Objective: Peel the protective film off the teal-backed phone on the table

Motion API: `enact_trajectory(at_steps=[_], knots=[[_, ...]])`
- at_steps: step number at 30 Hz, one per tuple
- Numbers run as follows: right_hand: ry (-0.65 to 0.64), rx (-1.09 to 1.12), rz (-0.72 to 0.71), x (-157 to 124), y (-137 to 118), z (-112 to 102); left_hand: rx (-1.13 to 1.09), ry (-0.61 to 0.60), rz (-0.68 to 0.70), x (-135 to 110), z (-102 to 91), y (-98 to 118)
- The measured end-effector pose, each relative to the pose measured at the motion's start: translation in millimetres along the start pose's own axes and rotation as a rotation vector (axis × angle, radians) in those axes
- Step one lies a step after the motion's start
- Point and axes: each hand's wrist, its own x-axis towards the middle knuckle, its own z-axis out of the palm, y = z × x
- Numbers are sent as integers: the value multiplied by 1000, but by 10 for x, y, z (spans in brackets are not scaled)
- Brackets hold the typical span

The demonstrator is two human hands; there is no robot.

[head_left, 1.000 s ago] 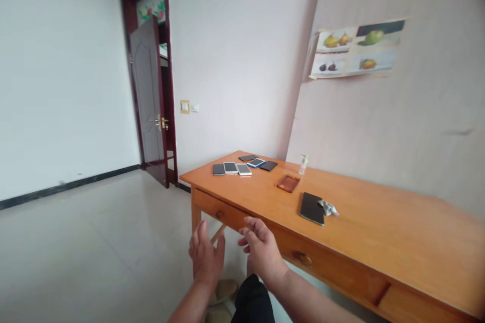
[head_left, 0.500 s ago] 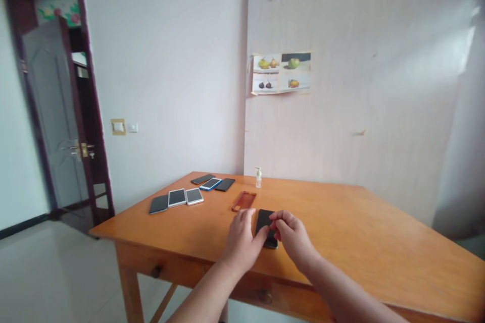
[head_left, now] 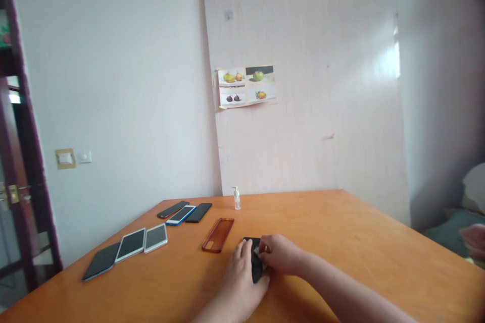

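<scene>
A black phone (head_left: 256, 262) lies on the wooden table in front of me, partly covered by both hands. My left hand (head_left: 242, 277) steadies it, with the fingers along its left side and the thumb at its near end. Over the phone's right part, my right hand (head_left: 278, 255) is closed in a pinch on a small crumpled whitish wipe (head_left: 259, 251), pressed to the screen. Just beyond and to the left is a reddish-brown clear phone case (head_left: 205, 249).
On the table's (head_left: 341, 242) left lie several other phones, among them a white phone (head_left: 155, 238) and a blue-edged phone (head_left: 181, 215). A small pump bottle (head_left: 237, 201) stands near the back edge. Part of a person's hand (head_left: 475, 242), blurred, shows at the far right.
The view has turned right and come closer to the table. My right hand has shifted on the phone, and the whitish wipe shows at its fingertips. My left hand stays on the phone.
</scene>
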Motion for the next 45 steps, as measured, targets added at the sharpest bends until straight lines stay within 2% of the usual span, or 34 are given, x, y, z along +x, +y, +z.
enact_trajectory(at_steps=[9, 17, 19, 21, 24, 26, 29, 33, 35, 38, 42, 45], knots=[[165, -24, 69, 121, 465, -117, -58, -102, 186, 490, 100, 152], [243, 101, 185, 197, 642, -179, -164, -165, 113, 578, 62, 122], [251, 129, 203, 199, 641, -218, -193, -125, 105, 608, 40, 69], [253, 260, 227, 184, 599, -245, -214, -53, 91, 648, 24, 19], [227, 632, 238, 141, 475, -239, -228, 20, 110, 693, -10, 13], [202, 811, 215, 109, 380, -216, -232, 12, 168, 695, -46, 68], [194, 890, 194, 60, 247, -204, -216, -47, 255, 659, -97, 188], [157, 871, 135, 10, 145, -235, -292, -119, 275, 617, -95, 249], [137, 846, 118, 10, 168, -227, -360, -142, 221, 624, -68, 219], [178, 740, 141, 43, 288, -155, -391, -120, 134, 650, -45, 155], [244, 381, 131, 78, 440, -76, -183, -33, 48, 645, -90, 121], [323, 178, 83, 69, 470, -113, 7, -104, 18, 607, -117, 131]])
